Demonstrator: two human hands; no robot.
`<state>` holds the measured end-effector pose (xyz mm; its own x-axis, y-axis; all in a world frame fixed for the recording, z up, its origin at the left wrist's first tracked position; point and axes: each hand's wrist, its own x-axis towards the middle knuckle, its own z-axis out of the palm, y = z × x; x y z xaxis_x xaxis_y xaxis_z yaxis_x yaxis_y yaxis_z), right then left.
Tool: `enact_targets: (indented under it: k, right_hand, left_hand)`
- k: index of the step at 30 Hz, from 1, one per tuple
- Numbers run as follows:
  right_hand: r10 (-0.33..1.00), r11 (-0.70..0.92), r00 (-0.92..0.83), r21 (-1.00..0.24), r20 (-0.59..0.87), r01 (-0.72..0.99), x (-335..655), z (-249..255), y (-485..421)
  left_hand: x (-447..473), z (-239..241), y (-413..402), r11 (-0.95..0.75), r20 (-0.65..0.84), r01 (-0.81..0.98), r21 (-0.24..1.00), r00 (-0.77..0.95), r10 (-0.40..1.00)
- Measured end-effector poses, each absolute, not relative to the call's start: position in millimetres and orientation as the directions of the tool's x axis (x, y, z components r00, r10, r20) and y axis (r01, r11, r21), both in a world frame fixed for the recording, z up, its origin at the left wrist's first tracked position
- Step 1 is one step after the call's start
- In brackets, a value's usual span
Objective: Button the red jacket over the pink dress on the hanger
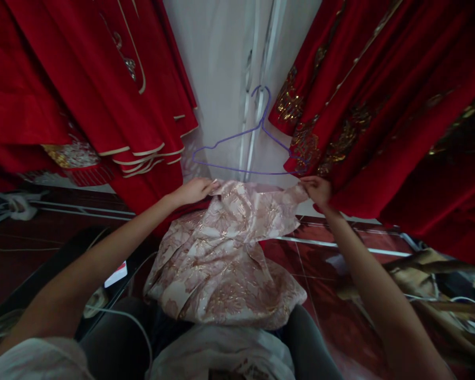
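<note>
A pale pink dress (229,248) with a shiny floral pattern lies across my lap, its upper part held up in front of me. My left hand (198,190) pinches the dress's top edge at the left. At the right, my right hand (317,189) grips the opposite upper corner between thumb and fingers. Just beyond the top edge, a thin purple clothes hanger (237,170) hangs by its hook near the white door; neither hand holds it. Its right end overlaps the red cloth.
Red garments (142,121) with pale edging hang at the left. More red garments (352,105) with gold embroidery hang at the right. Behind the hanger stands a white door (217,63). Metal rails (352,248) run low over the red tiled floor (293,264). A cardboard box (439,327) sits at right.
</note>
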<state>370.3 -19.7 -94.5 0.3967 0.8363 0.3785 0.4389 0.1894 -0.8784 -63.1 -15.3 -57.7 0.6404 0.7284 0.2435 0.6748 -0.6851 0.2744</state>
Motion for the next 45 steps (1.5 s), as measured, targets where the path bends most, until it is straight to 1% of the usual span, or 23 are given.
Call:
enact_targets:
  k: [2, 4, 5, 7, 9, 11, 14, 18, 20, 23, 27, 34, 38, 41, 43, 45]
  right_hand:
    - [0.855, 0.271, 0.254, -0.807, 0.452, 0.524, 354, -96, -26]
    - [0.819, 0.374, 0.157, -0.721, 0.552, 0.584, 336, -86, -30]
    - [0.793, 0.413, 0.135, -0.687, 0.594, 0.598, 328, -79, -32]
    - [0.74, 0.47, 0.134, -0.649, 0.66, 0.598, 317, -62, -34]
    - [0.695, 0.502, 0.16, -0.632, 0.701, 0.59, 315, -50, -36]
    - [0.661, 0.499, 0.212, -0.633, 0.72, 0.592, 323, -44, -38]
    - [0.616, 0.421, 0.347, -0.668, 0.707, 0.613, 348, -51, -40]
    - [0.484, 0.319, 0.525, -0.7, 0.7, 0.639, 385, -70, -38]
    - [0.445, 0.309, 0.562, -0.709, 0.697, 0.634, 397, -75, -35]
    - [0.426, 0.329, 0.583, -0.719, 0.692, 0.612, 402, -72, -30]
    - [0.421, 0.384, 0.528, -0.673, 0.737, 0.632, 385, -50, -27]
    - [0.533, 0.487, 0.257, -0.54, 0.806, 0.686, 320, -1, -27]
    - [0.57, 0.459, 0.185, -0.497, 0.801, 0.736, 308, 1, -27]
    - [0.573, 0.428, 0.168, -0.468, 0.802, 0.773, 312, -3, -28]
    - [0.562, 0.431, 0.167, -0.458, 0.81, 0.777, 317, -4, -30]
    - [0.562, 0.434, 0.161, -0.455, 0.811, 0.778, 320, -2, -31]
  left_hand:
    - [-32, -51, -26, -0.79, 0.317, 0.587, 0.178, 0.726, 0.61]
    - [-3, -46, -31, -0.847, 0.403, 0.52, 0.108, 0.756, 0.515]
    - [10, -45, -31, -0.854, 0.444, 0.513, 0.089, 0.747, 0.495]
    - [30, -48, -27, -0.836, 0.491, 0.542, 0.087, 0.707, 0.51]
    - [42, -54, -22, -0.804, 0.485, 0.586, 0.1, 0.677, 0.553]
    - [46, -59, -20, -0.789, 0.453, 0.605, 0.104, 0.678, 0.58]
    - [43, -60, -25, -0.793, 0.433, 0.599, 0.113, 0.689, 0.582]
    - [33, -53, -37, -0.8, 0.438, 0.583, 0.143, 0.688, 0.579]
    - [28, -49, -41, -0.805, 0.439, 0.573, 0.157, 0.69, 0.576]
    - [24, -45, -43, -0.806, 0.436, 0.564, 0.182, 0.688, 0.58]
    - [26, -43, -45, -0.799, 0.427, 0.563, 0.212, 0.681, 0.594]
    - [50, -46, -50, -0.821, 0.444, 0.489, 0.294, 0.691, 0.57]
    - [53, -46, -46, -0.808, 0.463, 0.467, 0.358, 0.663, 0.588]
    - [36, -42, -37, -0.827, 0.504, 0.417, 0.377, 0.658, 0.56]
    - [16, -41, -29, -0.816, 0.574, 0.439, 0.376, 0.581, 0.577]
    - [-8, -45, -21, -0.749, 0.658, 0.528, 0.4, 0.404, 0.636]
